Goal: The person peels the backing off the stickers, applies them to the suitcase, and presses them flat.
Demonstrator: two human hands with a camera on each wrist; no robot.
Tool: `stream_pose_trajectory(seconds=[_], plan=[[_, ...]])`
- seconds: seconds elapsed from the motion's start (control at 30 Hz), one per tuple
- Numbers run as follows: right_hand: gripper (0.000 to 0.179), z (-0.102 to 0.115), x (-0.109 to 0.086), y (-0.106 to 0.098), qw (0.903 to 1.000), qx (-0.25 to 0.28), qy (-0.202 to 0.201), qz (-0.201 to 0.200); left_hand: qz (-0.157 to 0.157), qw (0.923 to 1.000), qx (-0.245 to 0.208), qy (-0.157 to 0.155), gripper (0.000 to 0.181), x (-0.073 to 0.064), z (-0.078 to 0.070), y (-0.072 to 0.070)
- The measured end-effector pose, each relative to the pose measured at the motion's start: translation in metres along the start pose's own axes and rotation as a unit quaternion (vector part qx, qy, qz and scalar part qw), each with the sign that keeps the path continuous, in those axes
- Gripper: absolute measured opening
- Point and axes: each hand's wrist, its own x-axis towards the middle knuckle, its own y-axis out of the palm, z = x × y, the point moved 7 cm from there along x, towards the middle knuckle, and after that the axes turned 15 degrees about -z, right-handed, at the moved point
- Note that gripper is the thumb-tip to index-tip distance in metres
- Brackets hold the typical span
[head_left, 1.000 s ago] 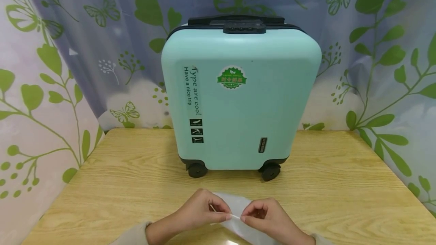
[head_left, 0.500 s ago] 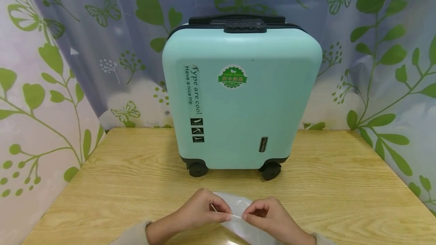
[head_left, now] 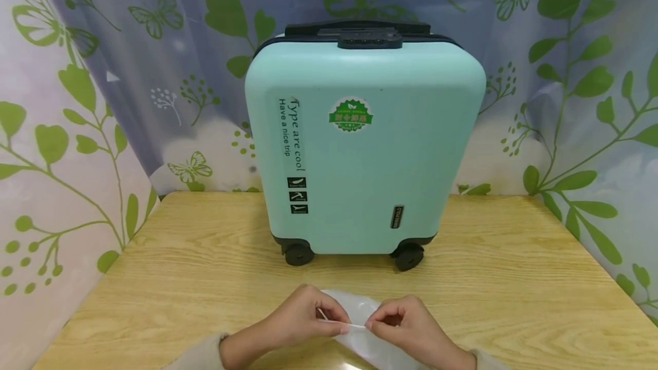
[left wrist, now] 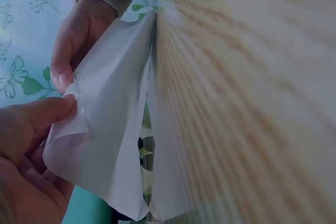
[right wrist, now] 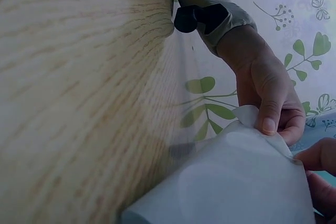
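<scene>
Close together at the bottom of the head view, my left hand (head_left: 308,314) and right hand (head_left: 411,330) pinch the near edge of a thin, glossy white sheet (head_left: 354,303). A narrow folded strip of that edge runs between the two sets of fingertips. In the left wrist view the sheet (left wrist: 105,103) hangs in a loose curve, with a folded-over flap under the left thumb. The right wrist view shows the sheet (right wrist: 236,177) bulging, its upper edge creased between both hands. Its exact kind cannot be told. The hands partly hide it.
A mint-green suitcase (head_left: 367,170) stands upright on its black wheels (head_left: 299,254) beyond the hands, on a wood-grain table (head_left: 195,256). A leaf-patterned curtain (head_left: 195,73) hangs behind and at both sides.
Both hands keep their pinch on the sheet in almost the same place. The right fingertips have risen very slightly, and the strip between the hands lies more level.
</scene>
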Motion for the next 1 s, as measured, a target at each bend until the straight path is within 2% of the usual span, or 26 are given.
stream_pose_trajectory(seconds=[0.33, 0.53, 0.7, 1.0], plan=[[0.011, 0.001, 0.0014, -0.0024, 0.9994, -0.022, -0.004, -0.026, -0.006, 0.9994, -0.031, -0.013, 0.006, -0.0006, 0.0005, -0.0001], [0.011, 0.0039, 0.0021, -0.0021, 0.9992, -0.023, -0.03, -0.008, -0.008, 0.9995, -0.026, -0.017, 0.006, -0.0008, 0.0015, 0.0003], [0.014, 0.0037, 0.0015, 0.0007, 0.9995, -0.019, -0.022, 0.01, -0.005, 0.9995, -0.023, -0.02, 0.005, -0.001, 0.0011, 0.0006], [0.014, 0.0049, 0.003, 0.0011, 0.9988, -0.04, -0.027, -0.003, 0.005, 0.9998, -0.017, -0.007, 0.006, 0.0002, -0.0006, 0.0023]])
